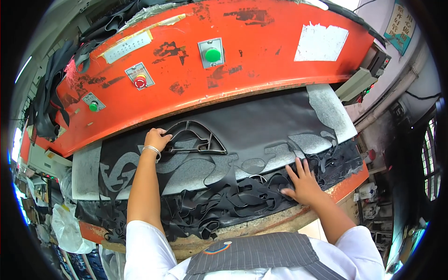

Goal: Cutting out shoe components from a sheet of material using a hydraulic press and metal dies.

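Note:
My left hand (157,140) grips the left end of a metal cutting die (205,148), a curved outline frame with inner bars. The die lies on a sheet of black leather-like material (270,116), near its cut edge. Curved openings in the sheet show the speckled grey cutting board (331,114) beneath. My right hand (303,183) has its fingers spread and rests at the sheet's near right edge, over the black offcut strips (200,205). Nothing is visible in that hand.
Just beyond the sheet spans the orange-red beam (266,51) of a press, with a green button (213,55), a red stop button (140,81) and a smaller green button (94,106). Black material hangs (46,102) at its left end. Clear plastic bags (67,228) are at lower left.

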`<state>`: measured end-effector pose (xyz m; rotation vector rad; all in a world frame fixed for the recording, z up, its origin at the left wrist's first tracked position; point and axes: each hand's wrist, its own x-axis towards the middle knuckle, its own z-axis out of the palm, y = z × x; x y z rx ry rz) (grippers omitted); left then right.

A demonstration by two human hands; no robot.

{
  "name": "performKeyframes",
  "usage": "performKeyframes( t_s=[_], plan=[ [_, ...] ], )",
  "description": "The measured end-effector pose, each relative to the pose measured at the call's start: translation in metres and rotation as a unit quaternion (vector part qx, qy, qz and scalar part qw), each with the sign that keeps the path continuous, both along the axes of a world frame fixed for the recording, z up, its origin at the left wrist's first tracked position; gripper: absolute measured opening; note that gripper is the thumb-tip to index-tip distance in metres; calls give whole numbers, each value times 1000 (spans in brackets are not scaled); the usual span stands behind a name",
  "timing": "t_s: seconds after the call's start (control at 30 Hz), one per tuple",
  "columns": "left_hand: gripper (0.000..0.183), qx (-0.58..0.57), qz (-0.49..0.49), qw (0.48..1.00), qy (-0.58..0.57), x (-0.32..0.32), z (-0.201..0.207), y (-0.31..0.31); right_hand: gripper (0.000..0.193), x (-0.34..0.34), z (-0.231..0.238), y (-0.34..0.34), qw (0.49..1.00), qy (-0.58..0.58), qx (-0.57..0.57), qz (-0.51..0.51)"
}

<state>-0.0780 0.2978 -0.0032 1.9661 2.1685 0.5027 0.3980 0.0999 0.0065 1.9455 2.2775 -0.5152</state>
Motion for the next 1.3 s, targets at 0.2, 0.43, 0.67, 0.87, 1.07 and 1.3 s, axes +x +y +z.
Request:
performKeyframes(
  t_s=[0.2,0.43,0.67,0.87,1.07,1.3],
  plan=[
    [13,142,-41,988,-34,-1,-21,-9,61,25,6,-22,954,155,243,87],
    [25,284,-36,948,-141,19,19,-113,71,-91,26,-6,824,496,-133,241],
    [45,454,10,863,-221,97,72,-192,106,-188,16,6,685,703,-148,124],
    [57,433,-206,857,-188,192,38,-182,76,-173,51,39,449,890,-11,-79],
    [68,189,-211,950,-129,202,-13,-137,88,-75,62,126,851,517,76,63],
    [27,94,-129,978,-136,182,-64,-95,69,-60,27,172,935,130,156,292]
  ],
)
